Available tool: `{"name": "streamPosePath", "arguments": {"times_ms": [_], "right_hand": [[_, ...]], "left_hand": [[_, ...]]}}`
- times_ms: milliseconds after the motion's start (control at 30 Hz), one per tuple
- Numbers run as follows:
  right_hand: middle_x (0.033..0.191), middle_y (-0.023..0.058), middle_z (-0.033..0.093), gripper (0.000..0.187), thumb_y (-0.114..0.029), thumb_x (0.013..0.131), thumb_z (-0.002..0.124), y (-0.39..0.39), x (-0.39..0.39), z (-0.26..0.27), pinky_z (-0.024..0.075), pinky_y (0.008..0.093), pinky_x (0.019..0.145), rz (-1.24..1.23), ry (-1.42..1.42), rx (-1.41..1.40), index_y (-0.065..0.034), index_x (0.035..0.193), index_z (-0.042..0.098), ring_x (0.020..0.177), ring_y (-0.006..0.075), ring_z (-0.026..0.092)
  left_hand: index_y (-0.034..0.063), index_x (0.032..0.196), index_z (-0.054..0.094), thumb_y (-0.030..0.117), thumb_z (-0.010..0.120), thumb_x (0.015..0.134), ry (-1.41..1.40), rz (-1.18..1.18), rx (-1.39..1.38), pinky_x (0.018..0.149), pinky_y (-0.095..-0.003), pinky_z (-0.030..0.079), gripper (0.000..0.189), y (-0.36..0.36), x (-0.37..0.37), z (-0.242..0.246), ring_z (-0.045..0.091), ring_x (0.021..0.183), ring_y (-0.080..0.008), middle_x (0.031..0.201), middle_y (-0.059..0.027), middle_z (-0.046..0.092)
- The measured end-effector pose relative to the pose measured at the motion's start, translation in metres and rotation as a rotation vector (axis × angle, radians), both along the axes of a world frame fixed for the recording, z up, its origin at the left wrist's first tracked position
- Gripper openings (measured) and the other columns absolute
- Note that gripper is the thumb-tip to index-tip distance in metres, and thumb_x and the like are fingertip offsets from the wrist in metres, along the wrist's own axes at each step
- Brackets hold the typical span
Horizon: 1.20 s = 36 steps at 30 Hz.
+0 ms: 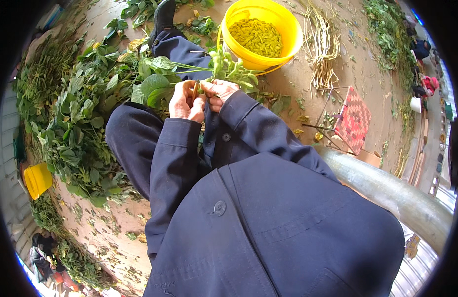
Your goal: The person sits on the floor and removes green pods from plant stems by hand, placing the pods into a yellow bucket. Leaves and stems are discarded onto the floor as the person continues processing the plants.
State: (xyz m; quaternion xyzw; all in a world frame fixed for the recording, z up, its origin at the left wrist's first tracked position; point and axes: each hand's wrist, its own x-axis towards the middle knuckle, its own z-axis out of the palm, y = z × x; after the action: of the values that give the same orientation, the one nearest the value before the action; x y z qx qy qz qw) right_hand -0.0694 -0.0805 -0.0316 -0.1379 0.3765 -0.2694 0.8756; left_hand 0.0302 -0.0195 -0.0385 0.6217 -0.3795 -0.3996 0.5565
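My left hand (186,102) and my right hand (220,92) meet in front of my lap, the fingertips almost touching. A thin brown piece (195,89) shows between the left thumb and fingers; whether it is a tool or a stem I cannot tell. In my right fingers is a green soybean plant (229,67), its cluster of plump pods spreading just beyond the hand. Leafy stems extend left from it over my leg. Past the hands stands a yellow plastic bucket (232,48), partly filled with loose green pods (256,37).
A large heap of leafy bean plants (80,122) lies along my left. Bare stripped stalks (321,48) are bundled right of the bucket. A folding stool (353,120) with a red woven seat and a thick metal pipe (384,185) are to my right. People (422,50) sit farther off.
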Motion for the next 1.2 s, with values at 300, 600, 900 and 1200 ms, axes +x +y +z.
{"name": "streamPosePath", "arguments": {"times_ms": [300, 600, 900, 1200], "right_hand": [[0.058, -0.0001, 0.047, 0.016, -0.022, 0.079, 0.058, -0.008, 0.002, -0.011, 0.0285, 0.0201, 0.037, 0.138, 0.185, -0.272, -0.0077, 0.078, 0.051, 0.044, 0.0080, 0.039], [0.056, -0.0004, 0.044, 0.019, -0.025, 0.079, 0.058, -0.015, -0.001, -0.014, 0.0258, 0.0205, 0.036, 0.113, 0.033, -0.100, -0.0075, 0.077, 0.051, 0.041, 0.0079, 0.035], [0.055, -0.0015, 0.045, 0.011, -0.013, 0.076, 0.061, -0.008, 0.004, -0.012, 0.0258, 0.0193, 0.034, 0.024, 0.141, -0.180, -0.0071, 0.075, 0.052, 0.038, 0.0057, 0.036], [0.073, 0.0021, 0.056, 0.009, -0.015, 0.079, 0.057, -0.014, -0.018, -0.029, 0.0426, 0.0226, 0.056, 0.203, -0.244, -0.047, -0.0078, 0.083, 0.053, 0.062, 0.0111, 0.053]], "left_hand": [[0.0012, 0.075, 0.051, 0.019, 0.055, 0.081, -0.547, 0.062, -0.039, 0.052, -0.0307, 0.042, 0.019, 0.015, 0.003, -0.008, 0.051, 0.052, -0.0227, 0.061, -0.0140, 0.054], [0.0035, 0.068, 0.048, 0.033, 0.047, 0.084, -0.788, 0.026, 0.091, 0.048, -0.0409, 0.041, 0.034, 0.013, 0.008, 0.003, 0.053, 0.055, -0.0369, 0.057, -0.0195, 0.053], [0.0031, 0.062, 0.049, 0.031, 0.049, 0.083, -0.942, 0.041, -0.034, 0.045, -0.0380, 0.041, 0.035, 0.011, 0.001, -0.009, 0.050, 0.044, -0.0290, 0.053, -0.0151, 0.051], [0.0063, 0.091, 0.055, 0.013, 0.055, 0.080, 0.972, -0.087, 0.152, 0.038, -0.0203, 0.032, 0.013, 0.006, 0.009, -0.018, 0.052, 0.057, -0.0107, 0.074, -0.0039, 0.057]]}}
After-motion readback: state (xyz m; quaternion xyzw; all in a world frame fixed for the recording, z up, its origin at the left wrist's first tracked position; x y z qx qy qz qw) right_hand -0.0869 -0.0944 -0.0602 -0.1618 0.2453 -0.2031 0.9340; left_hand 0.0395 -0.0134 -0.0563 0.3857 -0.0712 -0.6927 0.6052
